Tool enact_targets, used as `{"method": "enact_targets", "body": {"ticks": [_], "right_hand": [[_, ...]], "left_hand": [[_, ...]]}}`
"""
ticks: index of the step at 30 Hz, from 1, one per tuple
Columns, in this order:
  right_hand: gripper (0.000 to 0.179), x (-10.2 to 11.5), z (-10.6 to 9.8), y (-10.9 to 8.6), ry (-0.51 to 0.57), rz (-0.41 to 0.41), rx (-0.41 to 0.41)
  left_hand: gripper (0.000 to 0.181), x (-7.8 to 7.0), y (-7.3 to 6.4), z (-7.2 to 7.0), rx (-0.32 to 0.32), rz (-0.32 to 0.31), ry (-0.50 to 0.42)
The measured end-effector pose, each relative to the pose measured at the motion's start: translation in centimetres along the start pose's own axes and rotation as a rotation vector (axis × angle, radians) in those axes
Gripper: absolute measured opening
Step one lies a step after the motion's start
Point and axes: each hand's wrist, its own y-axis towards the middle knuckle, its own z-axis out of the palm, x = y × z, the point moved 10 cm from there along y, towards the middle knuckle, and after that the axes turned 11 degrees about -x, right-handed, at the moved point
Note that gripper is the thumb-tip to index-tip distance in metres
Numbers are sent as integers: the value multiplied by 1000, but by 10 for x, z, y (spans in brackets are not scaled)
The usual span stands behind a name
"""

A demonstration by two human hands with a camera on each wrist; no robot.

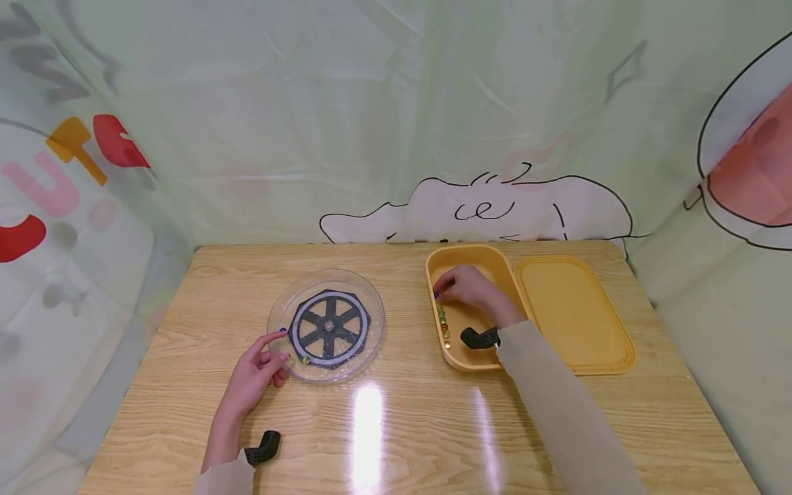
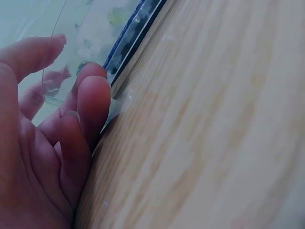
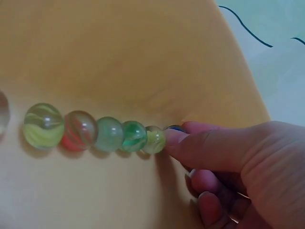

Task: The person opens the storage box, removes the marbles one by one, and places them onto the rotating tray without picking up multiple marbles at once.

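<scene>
In the yellow box (image 1: 479, 361), my right hand (image 1: 467, 285) pinches a blue marble (image 3: 177, 128) between thumb and finger, mostly hidden by the fingertips. The marble sits at the end of a row along the box's left wall. A pale yellow marble (image 3: 155, 140) comes first beside it, followed by a green marble (image 3: 134, 135), a red-swirled marble (image 3: 80, 130) and others. At the left, my left hand (image 1: 254, 375) rests by a clear round dish (image 1: 376, 295), forefinger stretched over its rim toward another blue marble (image 1: 282, 330). A yellow-green marble (image 1: 306, 360) lies inside near the thumb.
Under or in the dish shows a dark wheel-like pattern (image 1: 330, 326). A yellow lid (image 1: 578, 316) lies flat to the right of the box. Behind the wooden table (image 1: 396, 440) hangs a pale printed curtain (image 1: 278, 137).
</scene>
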Motion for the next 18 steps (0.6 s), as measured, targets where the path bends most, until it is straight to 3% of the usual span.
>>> {"method": "enact_targets", "body": {"ticks": [11, 18], "right_hand": [[11, 1, -9, 1, -42, -14, -20], [13, 11, -22, -4, 14, -15, -53]], "left_hand": [[42, 2, 1, 1, 1, -13, 7], [42, 4, 1, -1, -8, -43, 14]]}}
